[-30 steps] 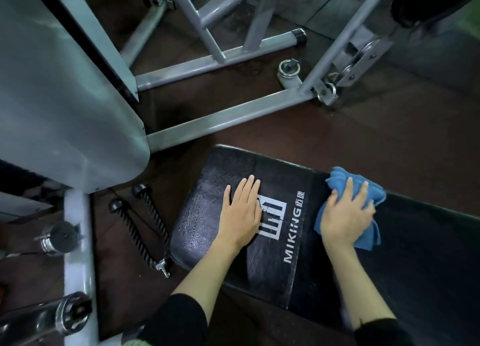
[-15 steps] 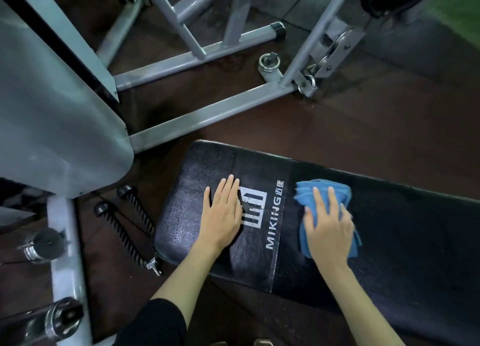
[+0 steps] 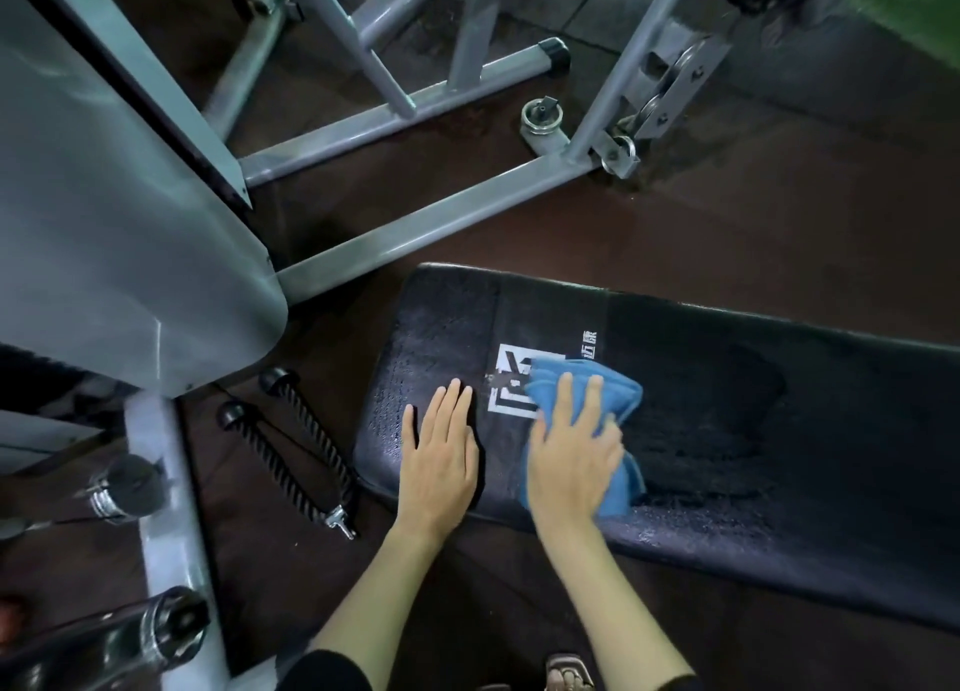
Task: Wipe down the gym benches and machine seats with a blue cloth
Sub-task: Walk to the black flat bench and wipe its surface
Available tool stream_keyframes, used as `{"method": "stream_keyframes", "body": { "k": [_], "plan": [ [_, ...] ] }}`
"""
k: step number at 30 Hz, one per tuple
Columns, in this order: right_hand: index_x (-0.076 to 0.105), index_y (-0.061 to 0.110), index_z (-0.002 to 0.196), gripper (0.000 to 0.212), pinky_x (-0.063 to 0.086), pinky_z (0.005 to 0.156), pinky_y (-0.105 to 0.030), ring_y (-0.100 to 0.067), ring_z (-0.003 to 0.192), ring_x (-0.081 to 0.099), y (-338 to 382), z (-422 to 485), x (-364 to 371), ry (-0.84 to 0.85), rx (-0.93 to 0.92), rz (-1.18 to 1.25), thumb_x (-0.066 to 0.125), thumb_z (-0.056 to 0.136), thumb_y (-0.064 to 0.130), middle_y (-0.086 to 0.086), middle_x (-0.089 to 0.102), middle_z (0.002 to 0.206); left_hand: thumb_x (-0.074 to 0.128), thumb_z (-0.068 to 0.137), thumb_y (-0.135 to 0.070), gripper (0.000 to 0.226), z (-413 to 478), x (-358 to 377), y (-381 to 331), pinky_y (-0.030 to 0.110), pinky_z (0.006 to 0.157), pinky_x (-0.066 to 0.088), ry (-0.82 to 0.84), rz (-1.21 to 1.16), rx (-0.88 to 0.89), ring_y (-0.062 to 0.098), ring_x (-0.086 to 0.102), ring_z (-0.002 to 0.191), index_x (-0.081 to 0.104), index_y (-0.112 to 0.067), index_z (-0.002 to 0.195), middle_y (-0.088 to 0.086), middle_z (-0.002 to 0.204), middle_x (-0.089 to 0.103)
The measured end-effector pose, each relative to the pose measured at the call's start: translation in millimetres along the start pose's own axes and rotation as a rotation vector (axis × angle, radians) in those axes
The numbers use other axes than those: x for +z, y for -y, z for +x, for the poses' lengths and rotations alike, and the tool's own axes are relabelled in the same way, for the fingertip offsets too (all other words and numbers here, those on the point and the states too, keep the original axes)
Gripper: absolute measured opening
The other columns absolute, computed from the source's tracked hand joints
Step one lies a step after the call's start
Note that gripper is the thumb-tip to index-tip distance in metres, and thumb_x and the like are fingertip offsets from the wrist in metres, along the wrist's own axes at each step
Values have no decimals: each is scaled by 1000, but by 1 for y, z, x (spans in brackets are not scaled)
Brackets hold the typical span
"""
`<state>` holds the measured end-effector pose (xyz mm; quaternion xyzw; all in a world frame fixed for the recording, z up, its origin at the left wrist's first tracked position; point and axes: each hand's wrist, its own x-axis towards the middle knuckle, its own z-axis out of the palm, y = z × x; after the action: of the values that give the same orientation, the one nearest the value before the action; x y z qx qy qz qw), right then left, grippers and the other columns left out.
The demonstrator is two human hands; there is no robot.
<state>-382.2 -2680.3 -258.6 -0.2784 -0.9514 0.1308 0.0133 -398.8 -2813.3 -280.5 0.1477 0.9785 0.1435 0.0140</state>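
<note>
Bench: one long black padded gym bench, lying across the lower right of view on a dark brown rubber floor.
Print on bench: one white square logo near the left end, right part covered by cloth; two small white characters just beyond it, too small to read with confidence.
Cloth: one soft folded blue cloth, on the pad over the logo's right edge; bunched layers show past the fingertips.
Right hand: palm down on the cloth, fingers spread and nearly straight, pressing it onto the pad; not curled round it.
Left hand: flat on bare pad just left of the logo, fingers straight and together, thumb out; holds nothing; near the other hand, not touching.
Pad surface: fine glistening speckle at the left end and along the near edge; duller, darker patch right of the cloth.
Rope: one black twisted rope handle on the floor left of the bench; two round end knobs, one metal clip.
Machine: grey steel frame tubes on the floor beyond the bench; one grey machine shroud at left; one pulley bracket; one chrome knob.
Chrome bar ends: two, lower left.
Clothing: black sleeves at the bottom edge; one sandalled foot between the forearms.
</note>
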Motion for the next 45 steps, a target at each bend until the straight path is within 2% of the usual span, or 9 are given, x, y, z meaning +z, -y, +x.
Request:
{"method": "stream_keyframes", "body": {
  "k": [3,6,9,16,21,27,31,40,45],
  "plan": [
    [51,17,134,61,53,78,-42,-36,99,62,26,-20,9,24,-192,-28,68,78,37,-13,50,138,30,92,-21,51,-5,-1,7,44,111,18,-19,18,2,21,39,134,48,-6,136,8,145,45],
    [52,22,133,51,52,78,-38,-31,100,62,8,-24,13,-10,-374,-93,42,86,39,-7,52,138,30,93,-22,50,-9,-1,7,45,110,18,-36,26,9,23,43,133,50,-4,135,9,144,46],
    [51,25,134,53,50,82,-41,-33,105,58,-36,-22,5,-29,-438,-128,38,84,39,-4,49,141,30,94,-24,50,-11,-1,-6,48,109,22,-27,51,47,22,42,134,48,-7,137,7,145,44],
    [42,24,140,55,39,94,-56,-45,118,44,-141,-11,-32,-70,43,-46,35,87,40,-8,37,148,32,93,-25,50,-17,6,-55,52,109,32,11,49,162,19,42,134,47,-9,138,4,146,44],
    [49,17,134,50,45,86,-57,-48,105,50,-116,-6,-20,-174,274,50,43,86,29,-15,44,142,33,92,-26,50,-21,14,-75,53,106,35,31,37,165,19,45,132,50,-10,136,4,143,48],
    [49,18,136,54,50,83,-46,-39,105,56,-109,-19,-10,-141,-181,-103,61,85,31,-13,47,142,32,93,-25,49,-27,24,-90,53,107,30,13,60,137,20,44,132,49,-9,136,6,143,48],
    [47,23,136,52,50,83,-42,-32,111,48,-153,-7,-22,-127,-343,-215,36,89,41,-7,48,142,31,94,-25,49,-28,26,-116,55,104,34,22,62,177,21,45,132,49,-8,136,7,143,48],
    [46,21,138,54,40,94,-54,-42,127,41,-304,19,-69,-125,24,-143,34,89,42,-10,43,145,28,96,-24,50,-34,48,-198,54,106,33,44,60,211,22,41,135,45,-7,139,9,146,43],
    [46,19,137,53,42,86,-58,-48,108,48,-334,24,-85,-130,209,-93,35,90,39,-13,43,144,30,96,-23,49,-38,61,-245,55,105,34,55,62,219,23,43,133,46,-6,138,10,144,45]
  ]
}}
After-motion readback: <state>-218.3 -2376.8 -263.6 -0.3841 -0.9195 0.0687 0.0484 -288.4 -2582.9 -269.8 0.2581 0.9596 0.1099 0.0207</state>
